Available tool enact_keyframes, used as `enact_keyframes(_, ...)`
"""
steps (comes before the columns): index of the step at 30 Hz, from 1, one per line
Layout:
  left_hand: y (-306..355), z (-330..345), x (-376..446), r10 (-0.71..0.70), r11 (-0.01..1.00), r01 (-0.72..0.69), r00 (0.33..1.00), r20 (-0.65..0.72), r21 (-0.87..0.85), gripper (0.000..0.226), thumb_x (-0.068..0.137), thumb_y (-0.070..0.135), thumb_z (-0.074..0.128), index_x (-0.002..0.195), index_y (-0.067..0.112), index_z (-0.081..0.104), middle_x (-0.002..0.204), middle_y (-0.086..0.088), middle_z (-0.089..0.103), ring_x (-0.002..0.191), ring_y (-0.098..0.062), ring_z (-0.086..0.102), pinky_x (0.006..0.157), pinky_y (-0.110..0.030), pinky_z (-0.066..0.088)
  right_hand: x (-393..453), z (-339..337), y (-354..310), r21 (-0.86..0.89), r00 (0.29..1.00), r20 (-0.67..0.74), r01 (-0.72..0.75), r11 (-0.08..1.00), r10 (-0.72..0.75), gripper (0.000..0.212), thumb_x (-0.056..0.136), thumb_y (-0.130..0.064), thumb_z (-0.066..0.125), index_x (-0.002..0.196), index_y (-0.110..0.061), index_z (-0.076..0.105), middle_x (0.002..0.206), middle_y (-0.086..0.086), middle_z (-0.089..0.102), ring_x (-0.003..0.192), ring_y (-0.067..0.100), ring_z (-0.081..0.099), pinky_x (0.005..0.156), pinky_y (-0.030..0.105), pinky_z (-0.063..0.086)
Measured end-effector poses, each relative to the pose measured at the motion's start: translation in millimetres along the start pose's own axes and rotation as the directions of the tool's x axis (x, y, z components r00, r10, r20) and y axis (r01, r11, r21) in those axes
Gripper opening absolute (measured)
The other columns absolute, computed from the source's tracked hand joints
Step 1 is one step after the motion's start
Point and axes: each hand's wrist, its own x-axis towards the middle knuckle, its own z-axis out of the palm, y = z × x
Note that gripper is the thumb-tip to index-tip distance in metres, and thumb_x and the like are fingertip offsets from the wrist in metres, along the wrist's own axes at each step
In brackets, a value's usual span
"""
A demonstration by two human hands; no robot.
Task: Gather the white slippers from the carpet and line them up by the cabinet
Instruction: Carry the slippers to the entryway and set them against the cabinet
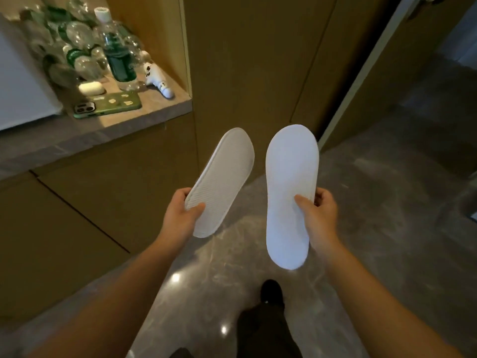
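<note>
You have no readable text here: the green bottle label (120, 63) and white toy's (158, 80) dark marks appear too blurred.

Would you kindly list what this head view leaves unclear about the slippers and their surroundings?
- Left slipper: only its ribbed sole shows; its upper faces away.
- Right slipper: only a flat face shows; the right hand covers one edge.
- Bottles on the counter: blurred, labels unreadable.
- Carpet: outside the frame.

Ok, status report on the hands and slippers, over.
Left hand grips ribbed-sole slipper. Right hand grips second slipper. Both held above the floor by the cabinet; nothing in the way.
</note>
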Motion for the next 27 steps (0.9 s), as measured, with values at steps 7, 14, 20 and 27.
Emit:
enact_keyframes(7,-36,92,69,-0.277,0.960,0.253,0.919,-0.279,-0.119,0.021,0.080,0.004,0.052,0.095,0.017,0.045,0.083,0.005,0.050,0.085,-0.021,0.048,0.062,-0.030,0.040,152,30,31,-0.110,0.962,0.265,-0.041,0.993,0.069,0.022,0.079,-0.013,0.061,0.095,-0.015,0.046,0.085,-0.003,0.054,0.074,0.009,0.053,0.057,0.022,0.040)
enact_keyframes(14,-147,144,129,-0.430,0.902,0.408,0.835,-0.342,-0.138,0.019,0.081,0.008,0.053,0.094,0.019,0.046,0.083,0.005,0.050,0.074,-0.016,0.049,0.062,-0.031,0.042,245,79,147,-0.271,0.927,0.353,-0.031,0.962,0.129,0.021,0.076,-0.011,0.063,0.088,-0.011,0.046,0.076,-0.007,0.052,0.070,0.007,0.052,0.056,0.021,0.041)
enact_keyframes(20,-301,185,179,-0.486,0.870,0.484,0.814,-0.317,-0.092,0.017,0.082,0.012,0.052,0.093,0.021,0.044,0.081,0.006,0.048,0.071,-0.015,0.048,0.057,-0.031,0.041,302,136,312,-0.292,0.931,0.323,-0.076,0.953,0.173,0.019,0.076,-0.008,0.063,0.086,-0.010,0.047,0.073,-0.006,0.053,0.068,0.008,0.053,0.058,0.021,0.044)
enact_keyframes(27,-486,245,247,-0.427,0.899,0.436,0.855,-0.296,-0.037,0.016,0.081,0.009,0.053,0.092,0.018,0.046,0.080,0.004,0.050,0.072,-0.016,0.049,0.063,-0.035,0.044,377,186,518,-0.292,0.947,0.265,-0.100,0.951,0.181,0.023,0.080,-0.008,0.059,0.101,0.000,0.054,0.086,0.003,0.059,0.069,0.006,0.054,0.053,0.010,0.045)
